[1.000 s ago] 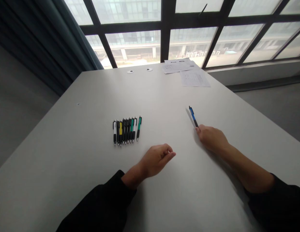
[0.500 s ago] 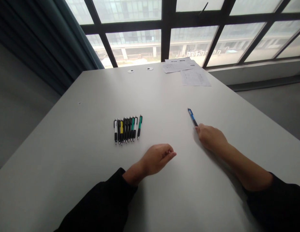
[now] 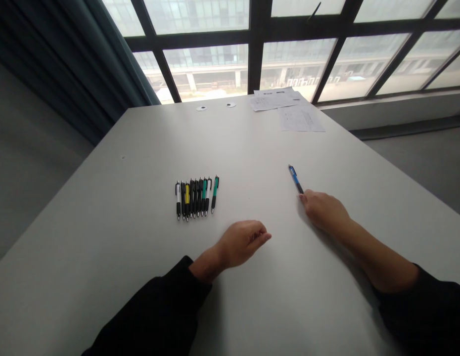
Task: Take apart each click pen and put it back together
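A blue pen (image 3: 295, 177) with a black grip lies slanted at the right, its lower end between the fingers of my right hand (image 3: 322, 207). My left hand (image 3: 243, 242) rests loosely curled on the white table, below and right of a row of pens, with nothing seen in it. That row holds several upright pens side by side: a white pen (image 3: 178, 195) at its left end, a yellow pen (image 3: 187, 195), several black ones and a green one (image 3: 204, 190). Slightly apart at the right end stands another green pen (image 3: 215, 188), tip toward me.
Printed papers (image 3: 302, 119) lie at the far right corner of the white table (image 3: 141, 237). Two small white discs with dark centres (image 3: 202, 109) sit near the far edge. Beyond are windows (image 3: 207, 69), with a dark curtain (image 3: 115, 64) at the left.
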### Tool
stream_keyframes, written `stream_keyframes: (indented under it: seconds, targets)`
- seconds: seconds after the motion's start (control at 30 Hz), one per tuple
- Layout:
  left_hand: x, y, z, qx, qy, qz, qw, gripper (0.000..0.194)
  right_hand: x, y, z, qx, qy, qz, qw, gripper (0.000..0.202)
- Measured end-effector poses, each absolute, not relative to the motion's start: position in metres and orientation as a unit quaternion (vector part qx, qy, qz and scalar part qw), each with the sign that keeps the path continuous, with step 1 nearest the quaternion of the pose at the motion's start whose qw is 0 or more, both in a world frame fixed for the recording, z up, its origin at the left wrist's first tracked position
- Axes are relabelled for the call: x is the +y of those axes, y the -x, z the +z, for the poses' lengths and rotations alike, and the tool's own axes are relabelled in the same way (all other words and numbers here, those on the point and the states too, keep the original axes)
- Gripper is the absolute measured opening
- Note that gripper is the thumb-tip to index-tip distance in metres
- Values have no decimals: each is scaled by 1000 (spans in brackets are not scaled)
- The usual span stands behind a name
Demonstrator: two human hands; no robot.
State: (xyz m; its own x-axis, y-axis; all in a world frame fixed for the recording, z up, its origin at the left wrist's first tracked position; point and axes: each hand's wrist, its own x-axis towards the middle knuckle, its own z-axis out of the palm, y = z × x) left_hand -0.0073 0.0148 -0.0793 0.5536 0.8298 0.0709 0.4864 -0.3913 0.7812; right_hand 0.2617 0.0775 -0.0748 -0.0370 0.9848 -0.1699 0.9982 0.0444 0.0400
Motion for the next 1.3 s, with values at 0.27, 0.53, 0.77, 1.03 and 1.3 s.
stream_keyframes:
  seconds: [0.27,0.53,0.77,1.03,1.3]
  targets:
    - [15,8,-81,408,-806,232,362,27,78,-262,-77,720,-689,-43,73,42]
    - [15,8,-81,407,-810,228,356,26,78,-263,-77,721,-689,-40,70,43]
    - [15,8,-80,402,-813,227,354,26,79,-263,-78,713,-696,-42,68,45]
    - [16,8,-82,398,-816,227,353,27,79,-266,-77,701,-708,-41,69,46]
    - [16,9,-82,396,-820,225,346,27,80,-271,-77,686,-723,-46,67,48]
